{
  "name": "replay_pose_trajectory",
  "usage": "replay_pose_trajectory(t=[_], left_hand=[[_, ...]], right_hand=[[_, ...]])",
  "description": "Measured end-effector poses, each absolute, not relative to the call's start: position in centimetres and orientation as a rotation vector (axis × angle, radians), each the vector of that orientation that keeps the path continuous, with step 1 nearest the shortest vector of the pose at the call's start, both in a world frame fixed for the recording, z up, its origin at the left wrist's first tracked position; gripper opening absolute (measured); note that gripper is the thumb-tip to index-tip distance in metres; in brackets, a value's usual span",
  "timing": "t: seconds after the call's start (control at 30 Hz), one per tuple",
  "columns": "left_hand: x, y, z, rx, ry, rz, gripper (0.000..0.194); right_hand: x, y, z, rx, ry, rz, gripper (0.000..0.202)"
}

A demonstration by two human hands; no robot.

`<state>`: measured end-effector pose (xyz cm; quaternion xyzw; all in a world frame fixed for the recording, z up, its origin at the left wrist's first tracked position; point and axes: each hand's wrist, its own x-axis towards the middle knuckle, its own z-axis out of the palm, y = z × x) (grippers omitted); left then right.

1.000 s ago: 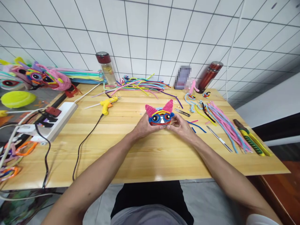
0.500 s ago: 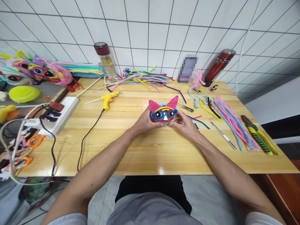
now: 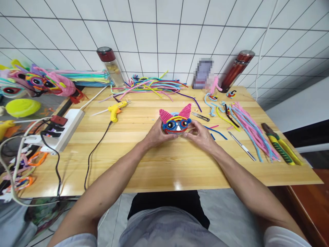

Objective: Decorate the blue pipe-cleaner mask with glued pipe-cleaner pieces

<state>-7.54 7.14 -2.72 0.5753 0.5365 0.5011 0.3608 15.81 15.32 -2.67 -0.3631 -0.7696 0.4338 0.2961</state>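
Between my two hands is an animal head made of pipe cleaners (image 3: 177,124), with pink pointed ears, blue-rimmed eyes, a yellow brow and a red mouth line. My left hand (image 3: 157,133) wraps its left side, thumb along the lower edge. My right hand (image 3: 199,133) grips the right side with thumb and bent fingers. The face points toward me. Its back and underside are hidden. Just behind my right hand lie thread snips (image 3: 202,117), and cut blue pipe cleaner pieces (image 3: 218,133) are to the right.
A yellow glue gun (image 3: 117,110) with a black cord lies left, near a white power strip (image 3: 65,130). Right are a craft knife (image 3: 242,145), pink and blue pipe cleaners (image 3: 250,128) and pliers (image 3: 280,144). Two bottles (image 3: 111,67), a phone (image 3: 203,73) and loose pipe cleaners (image 3: 154,85) stand or lie along the wall.
The view has shifted slightly, so the whole table sits a little differently in the picture. Both hands keep the same hold on the pipe cleaner animal head.
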Motion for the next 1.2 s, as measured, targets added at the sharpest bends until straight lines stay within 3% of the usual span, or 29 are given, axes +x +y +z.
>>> replay_pose_trajectory(t=[0.27,0.6,0.9,1.07,1.2], left_hand=[[-7.75,7.15,-3.03,1.509,1.428,1.287,0.089],[-7.91,7.33,-3.45,1.479,1.401,1.279,0.094],[-7.98,7.32,-3.26,1.498,1.454,1.279,0.086],[-8.06,7.30,-3.26,1.472,1.488,1.265,0.084],[-8.12,7.39,-3.21,1.453,1.433,1.253,0.089]], right_hand=[[15.98,15.56,-2.84,-0.975,-2.046,1.124,0.062],[15.67,15.25,-2.87,-0.992,-2.085,1.122,0.045],[15.47,15.21,-3.26,-0.969,-2.023,1.105,0.051],[15.92,15.34,-3.02,-1.092,-1.857,0.995,0.035],[16.21,15.69,-2.83,-1.084,-1.717,1.108,0.030]])
